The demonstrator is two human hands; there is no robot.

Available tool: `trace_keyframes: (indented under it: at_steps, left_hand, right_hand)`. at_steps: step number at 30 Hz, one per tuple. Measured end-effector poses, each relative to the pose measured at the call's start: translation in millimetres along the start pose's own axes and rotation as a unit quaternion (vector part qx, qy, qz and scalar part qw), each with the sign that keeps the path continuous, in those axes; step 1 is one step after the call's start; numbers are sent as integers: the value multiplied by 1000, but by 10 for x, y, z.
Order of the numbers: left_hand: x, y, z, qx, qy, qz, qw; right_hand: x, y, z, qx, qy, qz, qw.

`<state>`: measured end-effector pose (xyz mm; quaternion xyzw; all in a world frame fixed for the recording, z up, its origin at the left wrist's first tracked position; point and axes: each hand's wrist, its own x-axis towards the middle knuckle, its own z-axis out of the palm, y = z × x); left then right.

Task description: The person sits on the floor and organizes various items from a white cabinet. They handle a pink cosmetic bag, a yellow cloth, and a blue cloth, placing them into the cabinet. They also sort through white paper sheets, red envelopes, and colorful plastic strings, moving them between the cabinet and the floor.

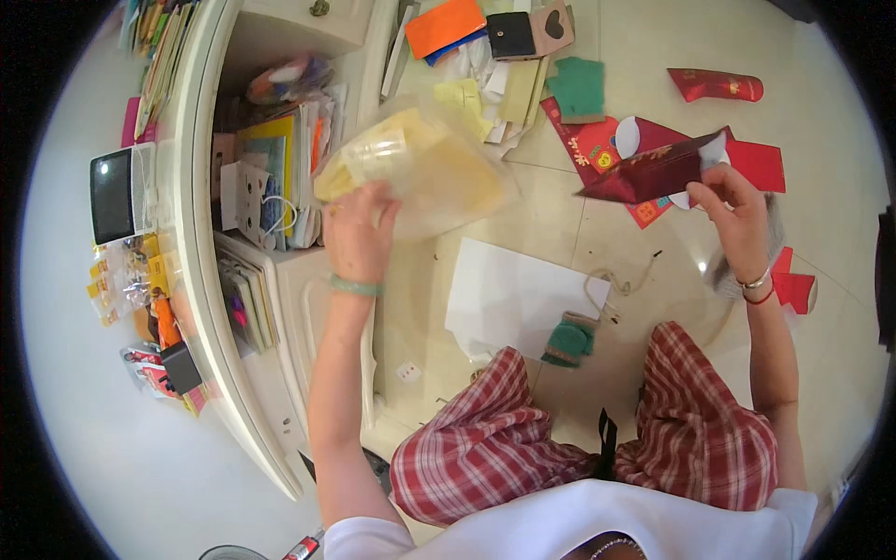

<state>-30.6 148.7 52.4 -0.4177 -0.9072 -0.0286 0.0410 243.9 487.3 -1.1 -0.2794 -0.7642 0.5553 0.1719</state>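
In my left hand (pixel 359 233) is the near corner of a translucent plastic bag (pixel 439 177) with yellowish contents, blurred by motion. The bag hangs in front of the cabinet's open compartment. My right hand (pixel 735 210) pinches one end of a dark red paper envelope (pixel 649 175) between thumb and fingers. That envelope is held above several red envelopes and cards (pixel 756 166) spread on the floor. On the floor between my arms lie a white sheet (pixel 513 294), a beige cord (pixel 621 285) and a small green knitted item (pixel 568 340).
To the left stands a cream cabinet (pixel 327 317), its compartment packed with papers and folders (pixel 299 140). Papers, an orange folder (pixel 443 28), a black wallet (pixel 511 35) and a green cloth (pixel 577 89) lie at the far side. A rolled red packet (pixel 719 86) is farther right.
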Motion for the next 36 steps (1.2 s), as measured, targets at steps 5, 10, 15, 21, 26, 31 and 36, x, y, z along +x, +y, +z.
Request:
trace_keyframes:
  at_steps: [5, 10, 15, 21, 26, 31, 36]
  left_hand:
    - [-424, 555, 70, 70, 35, 143, 987]
    - [-489, 883, 129, -1, 48, 146, 988]
    - [-429, 1179, 126, -38, 28, 112, 993]
    - [-693, 887, 32, -23, -15, 170, 985]
    - [-961, 705, 250, -37, -127, 154, 979]
    - [-759, 785, 265, 65, -70, 134, 986]
    - [-742, 877, 335, -26, -181, 47, 982]
  right_hand:
    - [13, -16, -54, 166, 43, 56, 984]
    - [-28, -692, 174, 171, -16, 12, 985]
    - [88, -1106, 540, 84, -98, -112, 985]
    - [181, -902, 664, -200, -33, -273, 940]
    - [39, -1044, 673, -172, -62, -249, 951]
    - [-147, -1337, 710, -233, -93, -319, 914]
    - [-235, -1407, 843, -317, -118, -412, 846]
